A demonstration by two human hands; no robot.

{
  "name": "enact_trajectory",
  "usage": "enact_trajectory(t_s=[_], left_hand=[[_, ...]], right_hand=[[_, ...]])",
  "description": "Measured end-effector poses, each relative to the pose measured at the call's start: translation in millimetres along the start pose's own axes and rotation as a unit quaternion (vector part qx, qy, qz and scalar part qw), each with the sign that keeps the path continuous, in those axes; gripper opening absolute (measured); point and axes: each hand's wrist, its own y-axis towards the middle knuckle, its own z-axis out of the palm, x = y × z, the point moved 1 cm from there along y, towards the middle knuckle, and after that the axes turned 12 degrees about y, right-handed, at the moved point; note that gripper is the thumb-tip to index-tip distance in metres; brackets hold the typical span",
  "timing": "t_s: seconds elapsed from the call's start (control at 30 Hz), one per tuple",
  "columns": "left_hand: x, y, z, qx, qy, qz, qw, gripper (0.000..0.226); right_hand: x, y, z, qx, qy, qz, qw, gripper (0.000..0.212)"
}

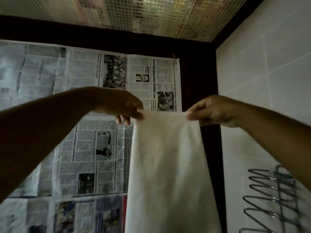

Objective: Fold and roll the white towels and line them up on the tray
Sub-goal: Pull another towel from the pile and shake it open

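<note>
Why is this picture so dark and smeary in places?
Head view: dim light leaves the left hand and right hand dark beside the white towel; in the same head view the wire rack at lower right is blurred, and the far-left newspaper is soft.

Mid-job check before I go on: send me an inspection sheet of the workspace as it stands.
Surface: newspaper sheets spread over it.
Job's things: towel hangs unfolded; tray not seen.
Clutter: wire rack at lower right.
Grippers: left hand and right hand each pinch a top corner of the towel.
Cables: nothing seen.
Surroundings: white tiles on the right, mesh panel at top, dark frame between them.
</note>
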Motion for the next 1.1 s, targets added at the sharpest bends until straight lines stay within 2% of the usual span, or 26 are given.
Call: enact_trajectory(t_s=[0.07, 0.13, 0.17, 0.27, 0.33, 0.4, 0.47, 0.7, 0.87, 0.97, 1.03, 1.1], left_hand=[[5.8, 9.5, 23.1, 0.031, 0.132, -0.01, 0.991, 0.02], [10.1, 22.9, 46.5, -0.004, 0.227, -0.013, 0.974, 0.029], [11.6, 27.4, 51.5, -0.046, 0.248, -0.011, 0.968, 0.032], [6.8, 27.1, 51.2, -0.166, 0.239, -0.013, 0.957, 0.025], [4.6, 23.9, 39.3, -0.221, 0.235, -0.003, 0.947, 0.022], [2.2, 19.9, 28.8, -0.245, 0.245, 0.013, 0.938, 0.022], [2.6, 16.5, 27.3, -0.238, 0.254, 0.02, 0.937, 0.021], [5.5, 9.3, 71.8, -0.109, 0.252, 0.045, 0.961, 0.025], [4.1, 7.2, 99.9, -0.001, 0.174, 0.039, 0.984, 0.017], [3.5, 0.7, 128.9, 0.119, 0.074, 0.023, 0.99, 0.014], [2.4, -7.7, 163.1, 0.216, -0.007, -0.002, 0.976, 0.017], [4.3, -16.9, 212.4, 0.285, -0.037, -0.027, 0.957, 0.02]], right_hand=[[-30.8, 11.7, 19.7, -0.001, -0.16, -0.034, 0.987, 0.041], [-51.5, 21.4, 33.6, -0.017, -0.292, -0.087, 0.952, 0.024], [-54.3, 26.2, 36.8, -0.035, -0.319, -0.119, 0.939, 0.018], [-46.6, 32.8, 28.8, -0.108, -0.338, -0.187, 0.916, 0.022], [-31.2, 33.6, 18.2, -0.147, -0.332, -0.222, 0.905, 0.016], [-20.1, 30.1, 7.2, -0.155, -0.335, -0.248, 0.896, 0.018], [-21.0, 23.1, 2.0, -0.146, -0.343, -0.255, 0.892, 0.021], [-61.7, -8.4, 13.2, -0.072, -0.348, -0.183, 0.917, 0.017], [-77.5, -19.8, 19.7, 0.013, -0.377, -0.093, 0.922, 0.02], [-96.8, -33.1, 33.3, 0.125, -0.363, 0.022, 0.923, 0.024], [-121.7, -49.2, 51.5, 0.199, -0.339, 0.097, 0.914, 0.028], [-157.6, -65.3, 72.8, 0.246, -0.343, 0.144, 0.895, 0.026]])
